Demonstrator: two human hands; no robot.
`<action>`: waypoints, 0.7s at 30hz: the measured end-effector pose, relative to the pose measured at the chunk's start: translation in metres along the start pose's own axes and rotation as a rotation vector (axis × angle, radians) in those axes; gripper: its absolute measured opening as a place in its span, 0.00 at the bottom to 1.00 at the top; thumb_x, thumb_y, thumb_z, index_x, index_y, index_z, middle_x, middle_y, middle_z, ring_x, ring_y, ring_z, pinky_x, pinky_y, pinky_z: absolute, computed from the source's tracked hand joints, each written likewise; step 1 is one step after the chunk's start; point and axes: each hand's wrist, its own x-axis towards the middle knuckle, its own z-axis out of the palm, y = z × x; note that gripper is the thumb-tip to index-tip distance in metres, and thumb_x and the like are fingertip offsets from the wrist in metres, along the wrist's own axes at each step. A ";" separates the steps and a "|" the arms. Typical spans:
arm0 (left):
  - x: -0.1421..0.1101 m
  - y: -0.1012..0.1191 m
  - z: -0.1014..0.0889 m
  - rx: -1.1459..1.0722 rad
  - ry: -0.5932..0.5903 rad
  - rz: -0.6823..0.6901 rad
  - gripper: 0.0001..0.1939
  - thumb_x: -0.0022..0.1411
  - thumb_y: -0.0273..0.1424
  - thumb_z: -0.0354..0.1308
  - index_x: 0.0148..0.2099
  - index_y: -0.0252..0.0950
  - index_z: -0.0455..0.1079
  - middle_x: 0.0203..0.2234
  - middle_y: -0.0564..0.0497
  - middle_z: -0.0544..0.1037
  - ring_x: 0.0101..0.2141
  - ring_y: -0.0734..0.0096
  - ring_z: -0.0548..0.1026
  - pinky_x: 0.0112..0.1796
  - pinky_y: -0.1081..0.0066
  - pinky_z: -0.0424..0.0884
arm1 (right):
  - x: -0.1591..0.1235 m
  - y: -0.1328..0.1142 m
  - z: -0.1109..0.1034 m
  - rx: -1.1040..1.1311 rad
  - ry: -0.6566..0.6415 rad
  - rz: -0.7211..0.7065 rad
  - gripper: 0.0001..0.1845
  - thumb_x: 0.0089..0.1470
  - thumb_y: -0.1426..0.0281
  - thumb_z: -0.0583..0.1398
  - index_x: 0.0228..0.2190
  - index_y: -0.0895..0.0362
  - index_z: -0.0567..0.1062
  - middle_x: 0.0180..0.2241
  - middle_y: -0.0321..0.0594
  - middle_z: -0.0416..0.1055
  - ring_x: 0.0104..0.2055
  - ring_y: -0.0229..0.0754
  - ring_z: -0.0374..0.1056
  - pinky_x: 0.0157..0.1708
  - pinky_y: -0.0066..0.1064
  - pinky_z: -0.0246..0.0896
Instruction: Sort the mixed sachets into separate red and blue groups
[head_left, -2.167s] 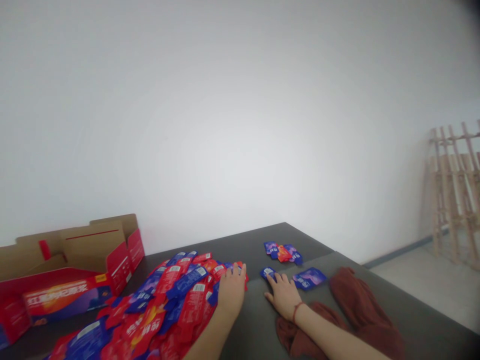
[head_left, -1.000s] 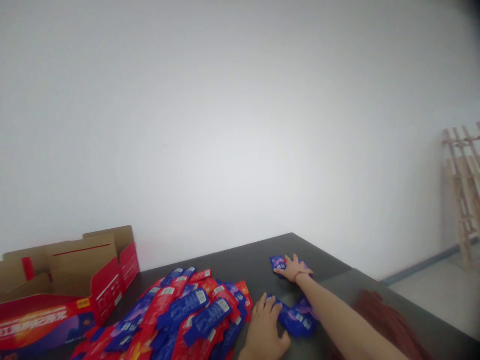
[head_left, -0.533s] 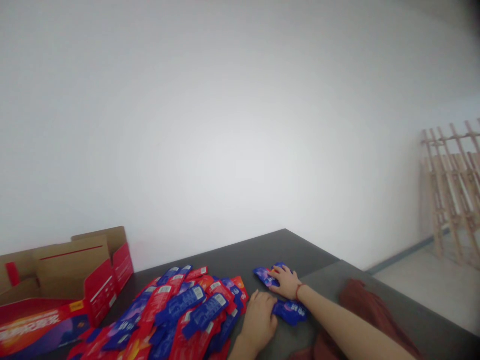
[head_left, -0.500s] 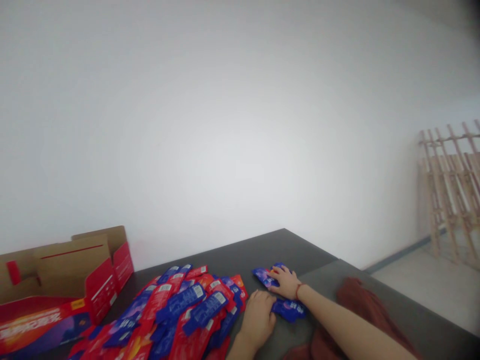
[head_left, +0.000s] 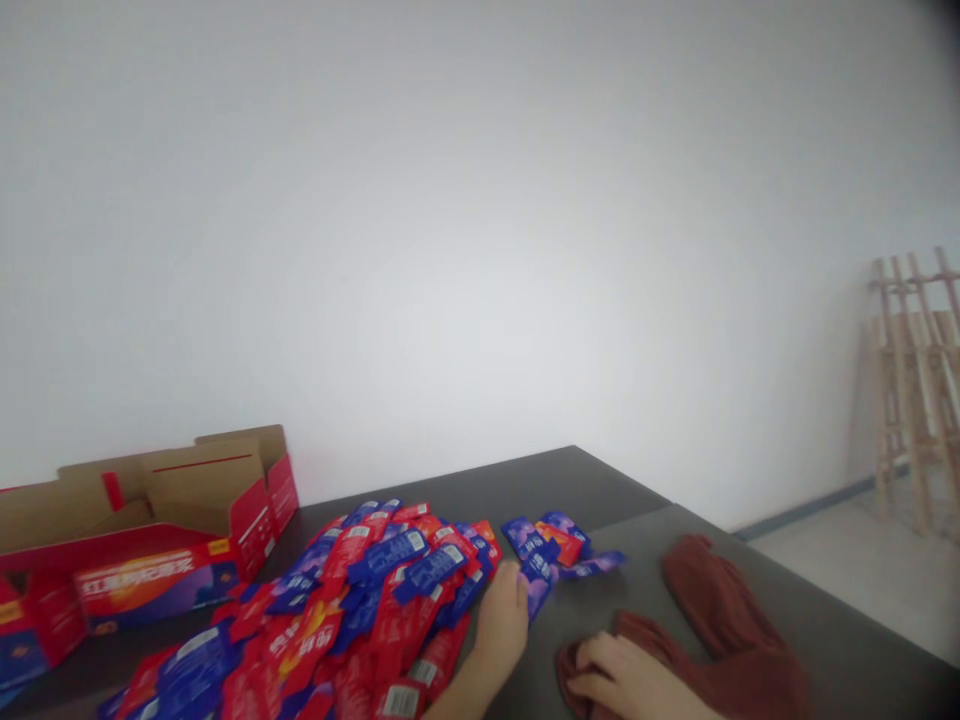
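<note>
A large heap of red and blue flat packets (head_left: 352,610) covers the left part of a dark grey table (head_left: 517,480). My left hand (head_left: 501,622) lies palm down at the heap's right edge, fingers stretched toward a small cluster of blue and red packets (head_left: 551,550). My right hand (head_left: 622,680) rests low at the front, fingers curled onto a dark red cloth (head_left: 720,620). Whether it grips the cloth is unclear.
An opened red and brown cardboard box (head_left: 142,540) lies at the far left against the white wall. Wooden racks (head_left: 915,390) lean at the far right on the floor. The table's right edge runs diagonally beside the cloth.
My right hand has drawn back from the small cluster of packets to the red cloth near me. The cluster now sits closer to the big heap. My left hand stays by the heap's edge.
</note>
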 end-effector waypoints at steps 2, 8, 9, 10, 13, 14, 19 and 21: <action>0.003 0.002 0.011 -0.054 -0.004 -0.071 0.14 0.65 0.24 0.38 0.45 0.34 0.64 0.42 0.45 0.72 0.46 0.67 0.70 0.48 0.68 0.65 | 0.015 0.008 0.003 -0.029 0.037 0.085 0.13 0.55 0.74 0.51 0.36 0.51 0.73 0.38 0.42 0.71 0.39 0.45 0.68 0.39 0.34 0.62; -0.014 0.003 0.016 -0.152 -0.275 -0.198 0.21 0.61 0.25 0.47 0.57 0.36 0.57 0.42 0.47 0.73 0.34 0.68 0.75 0.34 0.65 0.74 | 0.081 0.051 -0.026 0.055 0.340 0.379 0.10 0.55 0.74 0.50 0.37 0.57 0.70 0.37 0.43 0.69 0.39 0.42 0.67 0.41 0.31 0.60; -0.019 0.004 0.010 -0.114 -0.366 -0.160 0.22 0.60 0.25 0.48 0.58 0.37 0.57 0.40 0.48 0.73 0.33 0.68 0.76 0.35 0.63 0.74 | 0.088 0.056 -0.027 0.059 0.335 0.406 0.09 0.55 0.74 0.51 0.36 0.57 0.70 0.36 0.42 0.70 0.39 0.42 0.67 0.41 0.31 0.60; -0.022 0.004 0.002 -0.063 -0.440 -0.112 0.24 0.59 0.24 0.48 0.58 0.38 0.57 0.39 0.49 0.74 0.34 0.67 0.76 0.38 0.61 0.74 | 0.094 0.059 -0.026 0.061 0.323 0.426 0.09 0.54 0.75 0.52 0.35 0.58 0.70 0.35 0.42 0.70 0.38 0.42 0.67 0.40 0.31 0.59; -0.022 0.010 -0.020 0.150 -0.398 0.159 0.27 0.54 0.21 0.49 0.57 0.39 0.61 0.47 0.45 0.71 0.47 0.60 0.71 0.50 0.57 0.66 | 0.104 0.063 -0.012 0.062 0.285 0.434 0.08 0.53 0.75 0.53 0.31 0.58 0.72 0.34 0.42 0.69 0.36 0.42 0.66 0.40 0.32 0.58; -0.018 0.013 -0.025 0.218 -0.360 0.276 0.28 0.53 0.20 0.50 0.57 0.40 0.62 0.52 0.45 0.68 0.51 0.58 0.68 0.52 0.57 0.63 | 0.105 0.063 -0.006 0.058 0.279 0.437 0.08 0.54 0.74 0.53 0.30 0.58 0.73 0.35 0.43 0.69 0.37 0.42 0.66 0.40 0.32 0.58; 0.003 0.030 -0.020 0.426 -0.445 0.720 0.29 0.51 0.24 0.55 0.57 0.44 0.62 0.56 0.48 0.67 0.55 0.55 0.63 0.52 0.57 0.63 | 0.106 0.066 -0.004 0.025 0.281 0.430 0.12 0.57 0.72 0.52 0.31 0.57 0.75 0.36 0.42 0.68 0.38 0.41 0.65 0.42 0.31 0.57; 0.005 0.034 -0.016 0.466 -0.463 0.734 0.24 0.54 0.26 0.54 0.54 0.43 0.66 0.51 0.48 0.71 0.51 0.58 0.68 0.51 0.60 0.64 | 0.102 0.070 -0.012 0.007 0.292 0.421 0.13 0.57 0.71 0.52 0.31 0.56 0.76 0.35 0.42 0.68 0.40 0.43 0.64 0.43 0.32 0.56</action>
